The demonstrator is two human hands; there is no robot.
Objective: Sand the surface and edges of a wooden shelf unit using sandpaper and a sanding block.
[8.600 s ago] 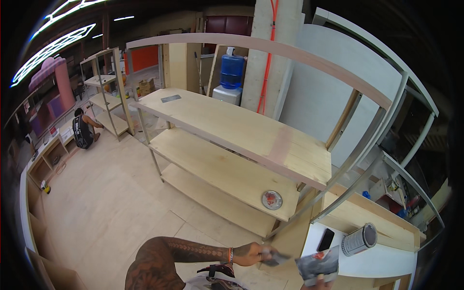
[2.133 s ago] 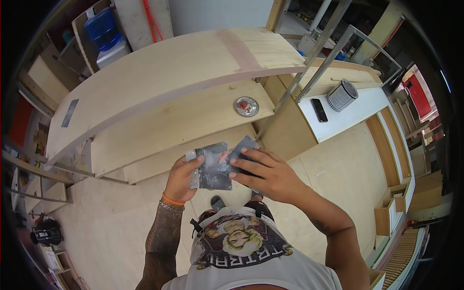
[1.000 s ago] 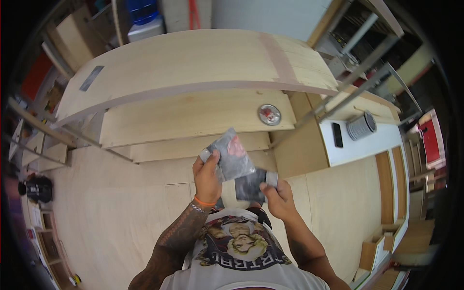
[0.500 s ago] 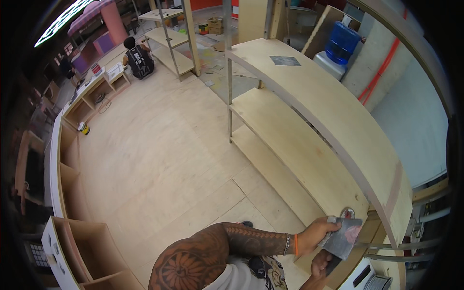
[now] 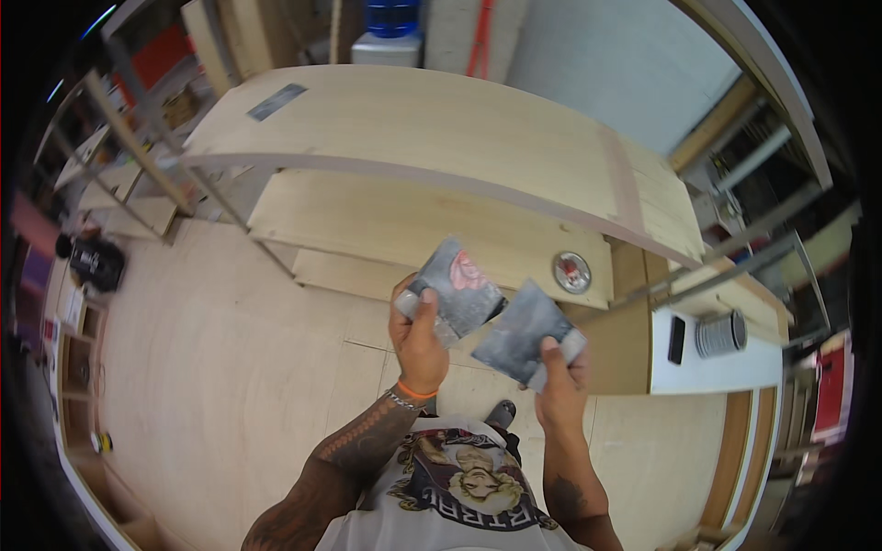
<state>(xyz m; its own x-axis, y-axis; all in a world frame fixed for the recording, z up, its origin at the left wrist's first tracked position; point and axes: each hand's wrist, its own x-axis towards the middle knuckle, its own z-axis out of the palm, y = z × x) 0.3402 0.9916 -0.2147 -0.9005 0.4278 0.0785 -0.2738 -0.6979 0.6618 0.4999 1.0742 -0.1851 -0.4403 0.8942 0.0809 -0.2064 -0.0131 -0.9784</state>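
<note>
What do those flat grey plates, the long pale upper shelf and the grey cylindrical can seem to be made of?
The flat grey plates in the left hand and right hand look like smooth metal, judging by their smeared sheen, though plastic is possible. The long pale upper shelf seems matte plywood: faint grain streaks show. The grey cylindrical can is probably dull metal, from its rimmed end.

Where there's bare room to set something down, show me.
The top shelf between the grey rectangular plate and the pinkish stripe; the shelf below, left of the round metal lid. Crowded: the white countertop around the smartphone and metal can.
</note>
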